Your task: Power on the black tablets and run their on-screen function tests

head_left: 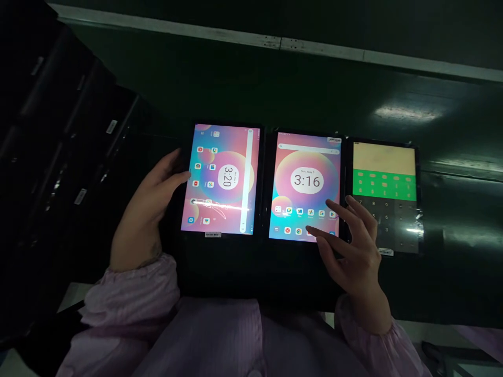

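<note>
Three lit tablets lie side by side in front of me. The left tablet (236, 209) shows a home screen turned sideways, with the clock reading 3:20. My left hand (151, 193) is at its left edge, thumb tip on the border and fingers apart beside it; some fingers are hidden. On the middle tablet (286, 152) the home screen is upright and reads 3:16. My right hand (356, 243) reaches over this tablet's lower right part, fingers spread, index fingertip at the bottom icon row. A calculator fills the right tablet (383, 157), partly covered by the right hand.
Stacked black cases or trays (86, 136) with white labels stand on the left. A pale metal strip (236, 36) runs across the far side of the dark green tabletop (220, 78). Barcode stickers (212, 235) sit on the tablets' edges. A pink sleeve (479, 337) shows at lower right.
</note>
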Demonstrator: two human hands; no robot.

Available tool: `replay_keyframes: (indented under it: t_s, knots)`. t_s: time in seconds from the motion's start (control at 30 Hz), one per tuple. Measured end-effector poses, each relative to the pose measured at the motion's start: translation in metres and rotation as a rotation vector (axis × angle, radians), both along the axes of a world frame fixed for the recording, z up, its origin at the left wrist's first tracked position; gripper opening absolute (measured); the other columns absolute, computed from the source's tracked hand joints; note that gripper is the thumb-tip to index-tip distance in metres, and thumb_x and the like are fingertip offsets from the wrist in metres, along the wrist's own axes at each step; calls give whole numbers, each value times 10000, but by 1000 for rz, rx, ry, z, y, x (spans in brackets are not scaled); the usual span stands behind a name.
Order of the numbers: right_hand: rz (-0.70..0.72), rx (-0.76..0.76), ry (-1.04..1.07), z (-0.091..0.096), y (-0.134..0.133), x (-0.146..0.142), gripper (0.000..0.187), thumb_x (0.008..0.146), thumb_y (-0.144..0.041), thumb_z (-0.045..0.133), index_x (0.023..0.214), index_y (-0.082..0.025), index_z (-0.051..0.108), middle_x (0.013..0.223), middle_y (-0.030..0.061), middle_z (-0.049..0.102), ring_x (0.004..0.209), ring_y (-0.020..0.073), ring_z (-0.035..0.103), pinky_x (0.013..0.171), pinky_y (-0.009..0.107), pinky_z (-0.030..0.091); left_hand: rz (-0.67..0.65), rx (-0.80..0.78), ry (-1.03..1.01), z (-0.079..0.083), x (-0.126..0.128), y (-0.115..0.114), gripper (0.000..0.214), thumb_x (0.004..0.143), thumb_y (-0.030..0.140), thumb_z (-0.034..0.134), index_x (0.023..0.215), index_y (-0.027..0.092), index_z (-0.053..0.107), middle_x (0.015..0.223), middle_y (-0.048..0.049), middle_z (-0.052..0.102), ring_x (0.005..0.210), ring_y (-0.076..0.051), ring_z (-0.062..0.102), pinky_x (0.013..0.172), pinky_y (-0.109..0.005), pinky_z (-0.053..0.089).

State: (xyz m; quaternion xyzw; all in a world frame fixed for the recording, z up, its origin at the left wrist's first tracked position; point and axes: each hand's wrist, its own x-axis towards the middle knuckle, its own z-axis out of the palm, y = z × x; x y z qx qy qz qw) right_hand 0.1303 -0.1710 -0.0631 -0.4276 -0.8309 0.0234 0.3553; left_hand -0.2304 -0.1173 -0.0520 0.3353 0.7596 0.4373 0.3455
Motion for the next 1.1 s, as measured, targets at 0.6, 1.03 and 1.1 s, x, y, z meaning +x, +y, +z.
replay_keyframes:
  t_s: [0.6, 1.03, 1.1]
  knots:
    - [70, -44, -21, 3, -9, -30, 179, 1048, -189, 634, 1069, -223, 808, 1442, 129, 680, 1545, 368, 467, 1125, 560, 577, -50, 267, 26, -10, 5, 79, 324, 837, 141, 634, 1119, 122, 792, 1225, -61, 785, 1307, -294, 646, 1329, -570, 330]
    - [68, -52, 13, 1, -9, -37, 178, 1040, -173, 636, 1088, -233, 797, 1468, 120, 661, 1594, 372, 396, 1171, 586, 544, -91, 306, 66, -14, -2, 77, 371, 820, 137, 605, 1145, 101, 780, 1377, -86, 745, 1410, -294, 597, 1342, -540, 320]
    - [64, -50, 26, 0, -9, -35, 182, 1038, -160, 633, 1081, -227, 796, 1464, 122, 659, 1586, 371, 408, 1173, 577, 545, -89, 304, 72, -13, 0, 75, 393, 814, 140, 600, 1162, 100, 778, 1381, -89, 745, 1401, -293, 608, 1340, -539, 325]
